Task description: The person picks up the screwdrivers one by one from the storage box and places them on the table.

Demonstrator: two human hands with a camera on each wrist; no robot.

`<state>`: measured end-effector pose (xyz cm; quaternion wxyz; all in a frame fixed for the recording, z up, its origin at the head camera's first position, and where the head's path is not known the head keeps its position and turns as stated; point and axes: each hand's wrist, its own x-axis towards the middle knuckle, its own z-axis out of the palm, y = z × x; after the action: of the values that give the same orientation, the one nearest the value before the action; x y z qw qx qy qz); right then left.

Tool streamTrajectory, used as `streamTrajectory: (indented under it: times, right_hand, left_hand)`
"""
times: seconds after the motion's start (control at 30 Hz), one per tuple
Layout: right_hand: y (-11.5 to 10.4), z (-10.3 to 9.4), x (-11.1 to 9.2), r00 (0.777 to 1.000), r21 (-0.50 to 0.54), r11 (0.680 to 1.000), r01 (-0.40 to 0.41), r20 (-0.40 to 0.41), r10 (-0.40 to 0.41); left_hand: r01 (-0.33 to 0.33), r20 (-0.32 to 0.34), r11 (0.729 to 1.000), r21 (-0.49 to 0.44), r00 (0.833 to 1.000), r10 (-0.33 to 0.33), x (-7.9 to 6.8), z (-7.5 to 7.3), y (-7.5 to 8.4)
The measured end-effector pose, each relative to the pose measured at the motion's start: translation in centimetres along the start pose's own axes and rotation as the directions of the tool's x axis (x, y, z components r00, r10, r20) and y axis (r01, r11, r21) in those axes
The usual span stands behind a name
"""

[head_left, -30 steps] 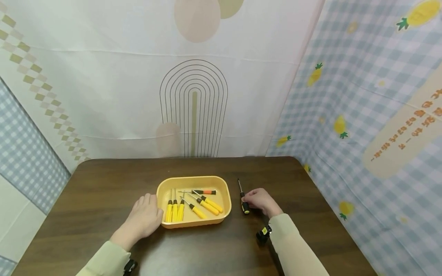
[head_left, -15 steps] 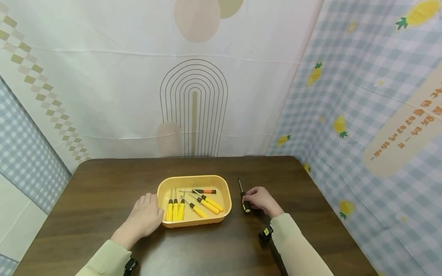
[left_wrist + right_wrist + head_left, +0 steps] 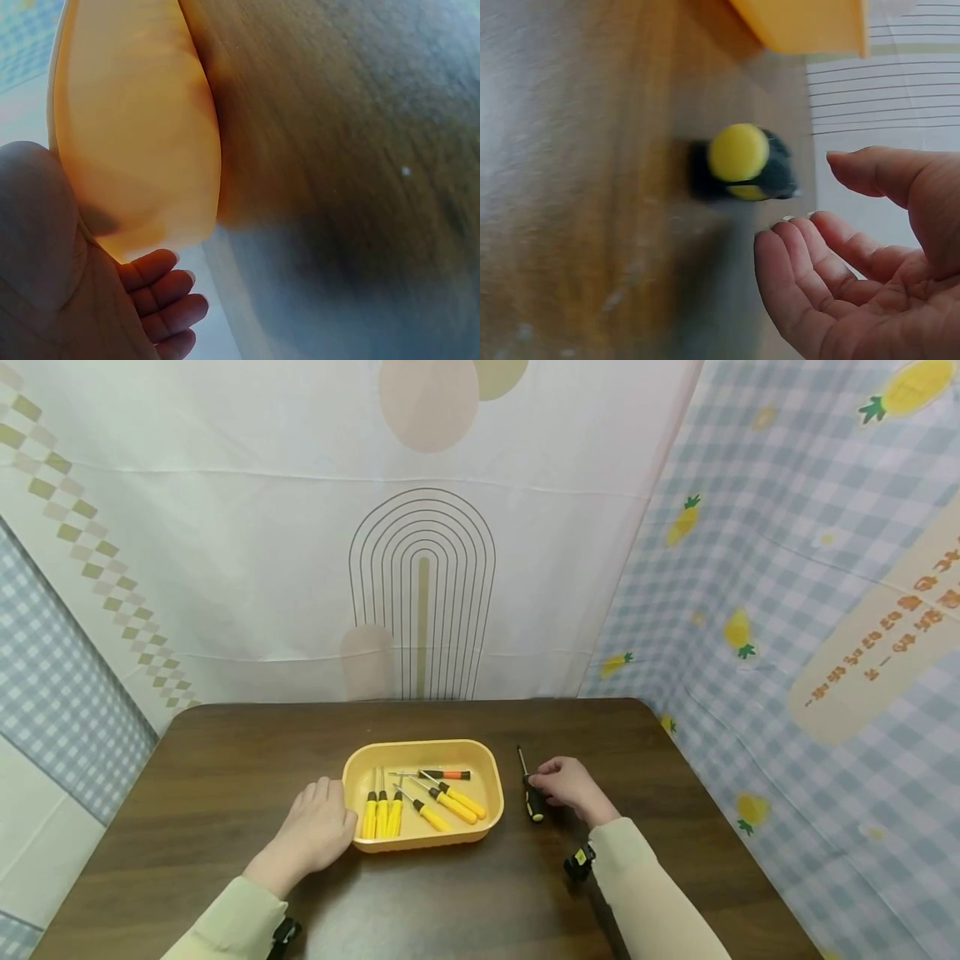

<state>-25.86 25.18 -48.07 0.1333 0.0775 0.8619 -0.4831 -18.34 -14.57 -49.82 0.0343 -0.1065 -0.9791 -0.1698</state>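
My left hand grips the left end of a yellow plastic tray. In the left wrist view the thumb lies at the tray's rim and the curled fingertips sit against its outer wall. Right of the tray, a black-and-yellow screwdriver lies on the table, shaft pointing away from me. My right hand is just beside its handle. The right wrist view shows thumb and fingers apart, with nothing between them, and the yellow end of the screwdriver handle beyond.
Inside the tray lie several yellow-handled screwdrivers and a black-and-red one at the back. The brown table ends at a patterned cloth backdrop, with a checked cloth at the right.
My right hand has let go of the black-and-yellow screwdriver, its fingers parting and moving slightly up and right. The left hand and the tray hardly differ.
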Motion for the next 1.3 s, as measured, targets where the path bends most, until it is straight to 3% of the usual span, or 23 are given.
streamTrajectory:
  times: [0.17, 0.33, 0.7, 1.1, 1.3]
  right_hand:
    - [-1.3, -0.2, -0.1, 0.997, -0.008, 0.997, 0.075, -0.028, -0.075]
    - [-2.9, 0.4, -0.3, 0.990, 0.006, 0.990, 0.140, 0.001, -0.140]
    - [-6.7, 3.3, -1.1, 0.966, -0.005, 0.968, 0.250, 0.062, -0.249]
    - [-7.9, 7.0, -1.5, 0.933, 0.014, 0.964, 0.265, 0.249, -0.260]
    - [-7.7, 8.3, -1.6, 0.919, -0.067, 0.954, 0.293, 0.294, -0.262]
  left_hand:
    - [-0.028, -0.041, 0.999, 0.039, 0.999, 0.029, 0.0, -0.1, -0.1]
    - [-0.037, -0.049, 0.998, 0.047, 0.998, 0.039, 0.0, -0.2, -0.2]
    - [-0.025, -0.046, 0.999, 0.032, 0.999, 0.027, 0.1, -0.1, -0.1]
    - [-0.020, -0.040, 0.999, 0.033, 0.999, 0.021, 0.0, -0.1, -0.1]
    - [-0.010, -0.026, 1.000, 0.026, 1.000, 0.011, 0.1, 0.1, -0.1]
